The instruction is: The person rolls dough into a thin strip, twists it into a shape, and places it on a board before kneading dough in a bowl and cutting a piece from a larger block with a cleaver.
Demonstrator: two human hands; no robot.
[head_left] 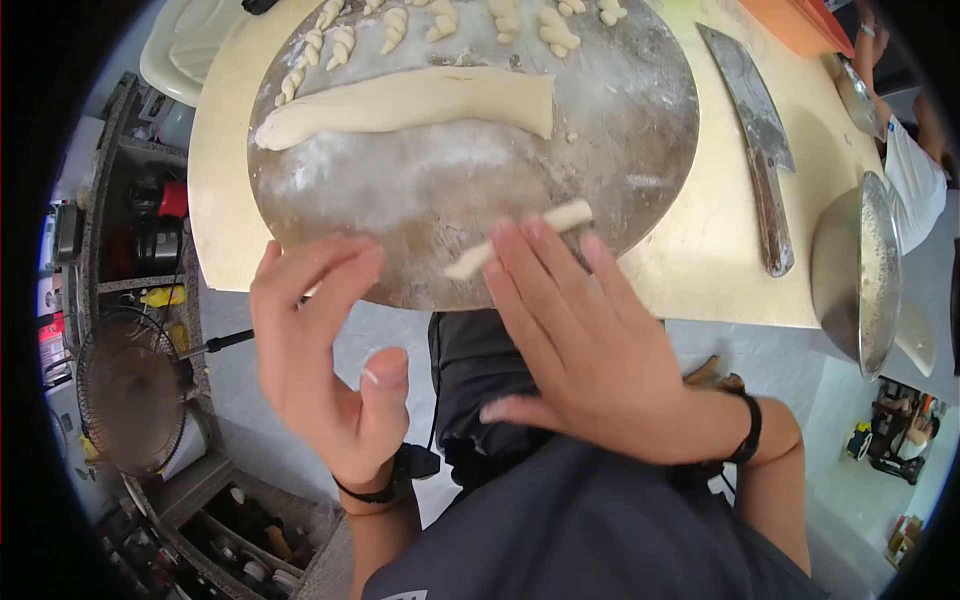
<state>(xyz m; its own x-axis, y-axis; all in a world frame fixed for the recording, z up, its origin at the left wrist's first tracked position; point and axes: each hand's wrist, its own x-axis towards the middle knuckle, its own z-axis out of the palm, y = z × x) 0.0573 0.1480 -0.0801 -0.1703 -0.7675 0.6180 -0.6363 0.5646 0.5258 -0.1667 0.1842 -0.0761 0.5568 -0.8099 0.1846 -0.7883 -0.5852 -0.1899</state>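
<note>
Recorded at far left: round caged fan (130, 395), placed before dark shelving (118, 205), stocked with small goods too blurred to itemise. Noted next: white moulded plastic piece (190, 45), showing past the edge of a pale tabletop (222, 190). Entered upon the tabletop: one round board (330, 195), dark, dusted with white powder. Entered at the board's near left margin: left hand (305, 350), fingers loosely curved, thumb held well away from them, gap wide, pale fleck on thumb. Could not tell whether resting on the board or raised above it. Catalogued along the far side: several twisted dough pieces (443, 20), set in a row. Listed nearer: long dough slab (420, 103), laid crosswise, squared off at right end. Found right of centre, near the board's front edge: short dough rope (570, 215), slanted, partly covered by the right hand (590, 340). Described the latter as flat, fingers extended over the rope, outermost finger set apart; wrist fitted with dark wristband (748, 430). Listed farther right: cleaver (762, 128), lying just beside the board, handle toward the near side. Included last: orange container (800, 25), far corner; metal bowl (840, 270), holding pale matter; person in white (915, 195), partly seen.
</note>
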